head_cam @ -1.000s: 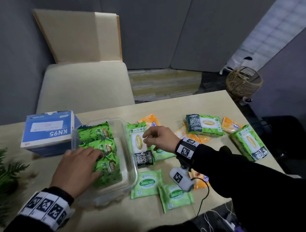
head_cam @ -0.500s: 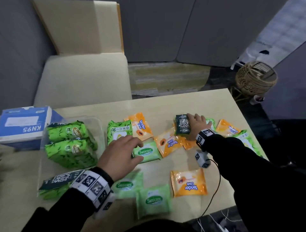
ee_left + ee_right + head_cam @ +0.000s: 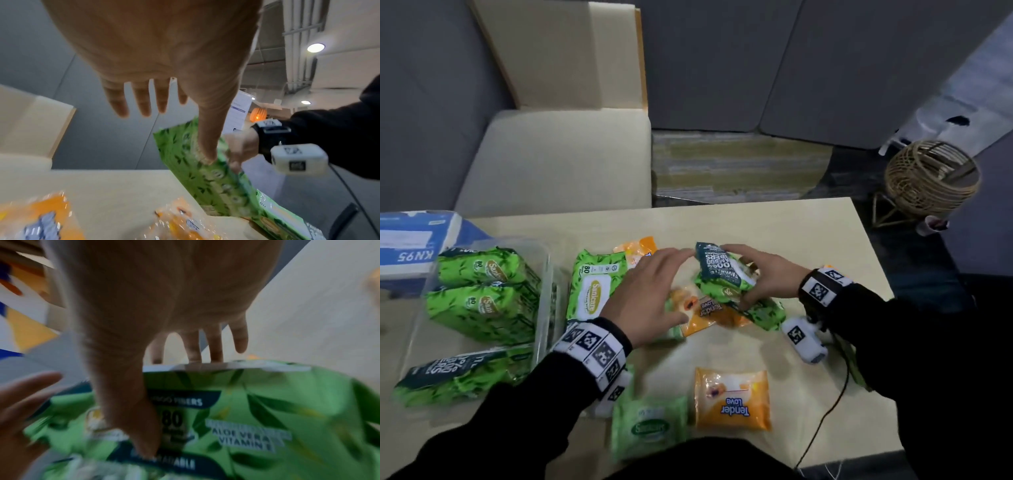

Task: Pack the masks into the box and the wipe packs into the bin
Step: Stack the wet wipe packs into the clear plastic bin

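Wipe packs (image 3: 732, 399) scattered on beige table (image 3: 808, 236); grey wall panels behind.

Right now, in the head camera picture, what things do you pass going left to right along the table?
Blue mask box → clear bin of green wipe packs → big green wipe pack → left hand → green pack held in the right hand.

Green leaf-print wipe pack (image 3: 722, 274), orange packs (image 3: 732, 399), blue box (image 3: 410, 246).

Dim indoor light; wrist views motion-blurred, wide-angle edges bent.
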Available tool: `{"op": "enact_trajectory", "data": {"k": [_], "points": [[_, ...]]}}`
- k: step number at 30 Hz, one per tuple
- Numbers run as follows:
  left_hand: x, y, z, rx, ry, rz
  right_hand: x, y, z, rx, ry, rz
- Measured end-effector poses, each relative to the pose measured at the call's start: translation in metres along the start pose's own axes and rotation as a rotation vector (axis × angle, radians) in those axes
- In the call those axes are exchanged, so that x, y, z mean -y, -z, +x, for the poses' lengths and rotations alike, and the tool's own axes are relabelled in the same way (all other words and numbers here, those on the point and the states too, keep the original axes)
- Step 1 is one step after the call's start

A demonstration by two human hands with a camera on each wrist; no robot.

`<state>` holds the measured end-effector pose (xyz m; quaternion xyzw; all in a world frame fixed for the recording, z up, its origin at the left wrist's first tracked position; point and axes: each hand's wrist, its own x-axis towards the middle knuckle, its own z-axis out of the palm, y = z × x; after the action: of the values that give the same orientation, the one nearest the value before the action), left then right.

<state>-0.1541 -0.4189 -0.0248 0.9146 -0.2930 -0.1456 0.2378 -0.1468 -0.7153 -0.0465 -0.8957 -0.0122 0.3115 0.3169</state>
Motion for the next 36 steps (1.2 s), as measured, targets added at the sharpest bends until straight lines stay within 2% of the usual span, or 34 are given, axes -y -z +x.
{"op": "enact_trajectory", "data": {"k": [3,7,10,15,19,22,25,27,31,34,36], "points": [[-0.013,0.026,0.002,-0.038,-0.139,0.117,0.046,0.004,-0.011,0.197,0.155,0.041],[-0.008,0.063,-0.026,0.085,-0.288,0.132,0.096,-0.002,-0.016,0.303,0.279,0.017],[0.009,0.092,-0.061,0.099,-0.276,0.039,0.132,-0.014,-0.015,0.367,0.345,0.082],[0.041,0.146,-0.128,-0.029,-0.201,-0.109,0.192,-0.046,-0.011,0.469,0.394,0.299],[0.083,0.202,-0.183,-0.205,-0.088,-0.100,0.249,-0.077,-0.004,0.361,0.421,0.434],[0.122,0.246,-0.219,-0.308,0.047,-0.020,0.281,-0.109,0.013,0.148,0.349,0.351],[0.157,0.265,-0.239,-0.306,0.137,0.104,0.305,-0.138,0.027,0.006,0.227,0.229],[0.175,0.261,-0.240,-0.260,0.161,0.201,0.322,-0.155,0.031,-0.005,0.225,0.129],[0.196,0.237,-0.231,-0.157,0.195,0.358,0.354,-0.192,0.031,0.089,0.355,-0.266],[0.209,0.225,-0.222,-0.095,0.193,0.376,0.360,-0.226,0.041,0.131,0.343,-0.487],[0.214,0.227,-0.216,-0.066,0.193,0.363,0.359,-0.240,0.050,0.124,0.331,-0.539]]}}
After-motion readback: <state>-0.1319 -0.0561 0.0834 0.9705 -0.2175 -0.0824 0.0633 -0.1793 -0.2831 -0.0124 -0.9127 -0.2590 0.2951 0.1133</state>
